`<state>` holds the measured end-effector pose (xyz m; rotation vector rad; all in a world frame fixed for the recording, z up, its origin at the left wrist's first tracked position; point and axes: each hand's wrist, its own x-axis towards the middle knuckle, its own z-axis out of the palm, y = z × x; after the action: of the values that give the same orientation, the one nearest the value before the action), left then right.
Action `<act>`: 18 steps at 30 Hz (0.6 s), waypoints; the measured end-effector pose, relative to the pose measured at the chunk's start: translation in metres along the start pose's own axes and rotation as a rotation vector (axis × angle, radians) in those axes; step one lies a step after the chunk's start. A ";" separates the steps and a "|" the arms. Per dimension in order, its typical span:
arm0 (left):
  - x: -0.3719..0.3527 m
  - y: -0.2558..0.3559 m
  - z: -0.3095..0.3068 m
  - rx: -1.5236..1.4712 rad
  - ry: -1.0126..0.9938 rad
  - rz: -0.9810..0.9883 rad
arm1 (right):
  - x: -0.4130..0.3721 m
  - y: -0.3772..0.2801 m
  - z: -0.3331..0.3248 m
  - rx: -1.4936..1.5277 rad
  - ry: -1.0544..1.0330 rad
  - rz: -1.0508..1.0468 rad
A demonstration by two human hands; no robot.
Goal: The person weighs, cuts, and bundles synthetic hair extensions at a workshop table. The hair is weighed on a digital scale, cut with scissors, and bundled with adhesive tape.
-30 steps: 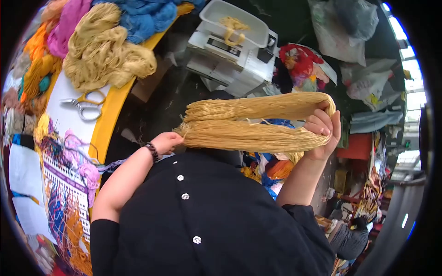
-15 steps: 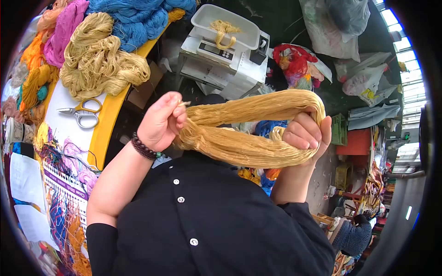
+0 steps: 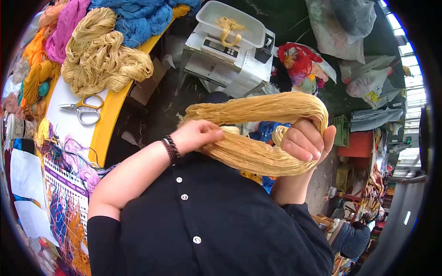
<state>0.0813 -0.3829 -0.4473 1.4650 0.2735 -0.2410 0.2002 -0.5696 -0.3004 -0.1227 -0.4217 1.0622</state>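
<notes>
A long looped skein of golden yarn (image 3: 258,154) stretches sideways in front of the black shirt. My right hand (image 3: 304,140) is inside its right end, fingers curled closed round the strands and thumb up at the side. At the skein's left part, my left hand (image 3: 199,136), with a dark bead bracelet (image 3: 171,149) on the wrist, has its fingers pressed together on the yarn. The hand is slightly blurred, and whether it pinches a loose end is hidden.
Scissors (image 3: 83,109) lie on the yellow-edged table (image 3: 103,133) at left, beside a beige yarn pile (image 3: 99,57). Beyond the skein stands a scale (image 3: 220,49) with a white tray (image 3: 251,32). Plastic bags (image 3: 340,27) are at upper right. A person (image 3: 352,239) is at lower right.
My left hand has moved right and slightly down, from the skein's left tip onto its strands. The pale strand end between its fingers no longer shows. My right hand keeps its hold.
</notes>
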 end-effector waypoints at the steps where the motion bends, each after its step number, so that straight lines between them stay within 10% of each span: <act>1: -0.003 0.012 0.006 -0.126 -0.078 -0.125 | 0.000 0.002 0.001 -0.007 0.003 0.014; 18: -0.168 -0.045 -0.036 -0.790 0.639 0.191 | 0.024 0.002 -0.034 0.029 0.053 0.060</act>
<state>-0.0932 -0.3524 -0.4379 0.7312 0.6534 0.4656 0.2220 -0.5441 -0.3251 -0.1383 -0.3569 1.1208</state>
